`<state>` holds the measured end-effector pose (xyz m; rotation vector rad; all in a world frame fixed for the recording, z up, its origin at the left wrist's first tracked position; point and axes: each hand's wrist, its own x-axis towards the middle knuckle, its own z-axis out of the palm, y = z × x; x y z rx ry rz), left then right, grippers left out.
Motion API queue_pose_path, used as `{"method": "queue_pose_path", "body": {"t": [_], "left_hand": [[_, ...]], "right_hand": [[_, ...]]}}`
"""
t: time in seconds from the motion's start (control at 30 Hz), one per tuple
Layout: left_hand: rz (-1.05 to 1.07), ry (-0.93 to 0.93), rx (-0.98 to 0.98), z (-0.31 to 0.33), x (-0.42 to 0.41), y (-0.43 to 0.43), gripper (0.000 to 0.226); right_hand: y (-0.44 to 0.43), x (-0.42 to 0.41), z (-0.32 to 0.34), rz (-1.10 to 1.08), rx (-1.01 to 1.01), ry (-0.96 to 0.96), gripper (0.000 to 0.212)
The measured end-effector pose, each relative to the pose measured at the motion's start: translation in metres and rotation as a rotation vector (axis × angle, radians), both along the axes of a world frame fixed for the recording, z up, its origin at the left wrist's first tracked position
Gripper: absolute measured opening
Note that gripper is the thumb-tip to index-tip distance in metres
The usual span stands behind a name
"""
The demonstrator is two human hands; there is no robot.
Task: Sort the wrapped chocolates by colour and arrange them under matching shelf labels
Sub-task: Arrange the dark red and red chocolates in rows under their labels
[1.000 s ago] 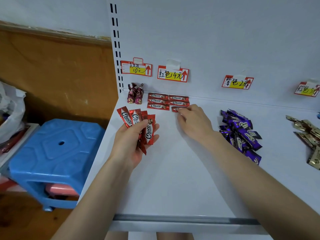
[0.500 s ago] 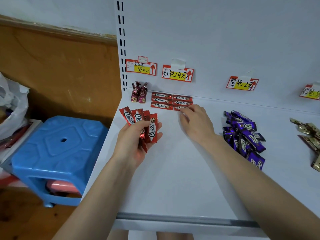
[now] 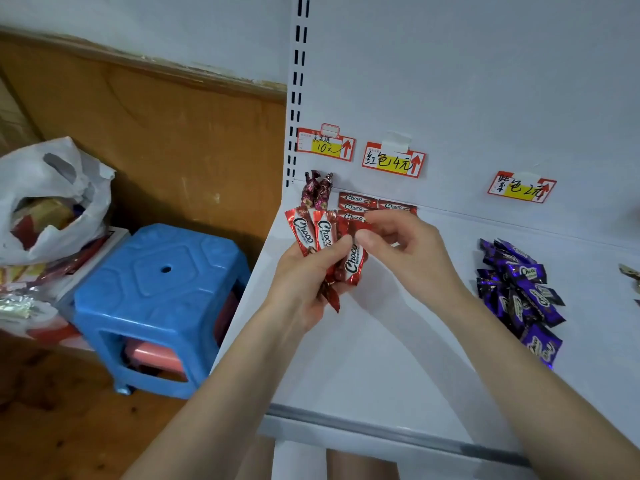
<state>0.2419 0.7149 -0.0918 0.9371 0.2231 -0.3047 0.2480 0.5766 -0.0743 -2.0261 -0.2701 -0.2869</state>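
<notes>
Surface: white metal shelf with a white back panel, seen from above.
Beside it: blue plastic stool on the floor to the left, with a crumpled white plastic bag behind it.
Purple group: loose heap of purple foil-wrapped chocolates on the shelf, right of both hands, below the red-framed purple-colour label.
Left hand: left hand grasps a fan of red foil-wrapped Choco chocolates above the shelf's left part, thumb across their fronts.
Right hand: right hand pinches the top end of the rightmost red chocolate of that fan.
Red group: flat rows of red chocolates lie against the back panel under the red-colour label, partly hidden by the right hand.
Corner: two dark-red twist-wrapped sweets stand upright under the "10" label.
</notes>
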Motion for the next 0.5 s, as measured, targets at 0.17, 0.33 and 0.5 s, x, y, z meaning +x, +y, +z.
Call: {"method": "queue_pose_path", "body": {"t": [0.17,0.33,0.5], "left_hand": [[-0.007,-0.046,0.050,0.004,-0.007,0.011,0.009],[0.028,-0.021,0.069,0.006,-0.004,0.022,0.009],[0.154,0.073,0.056,0.005,-0.001,0.026,0.011]], "right_hand": [[0.005,-0.003,0.009,0.025,0.082,0.102,0.016],[-0.001,0.001,-0.001,-0.112,0.435,0.263,0.014],[-0.007,0.018,-0.027,-0.295,0.145,0.170,0.015]]}}
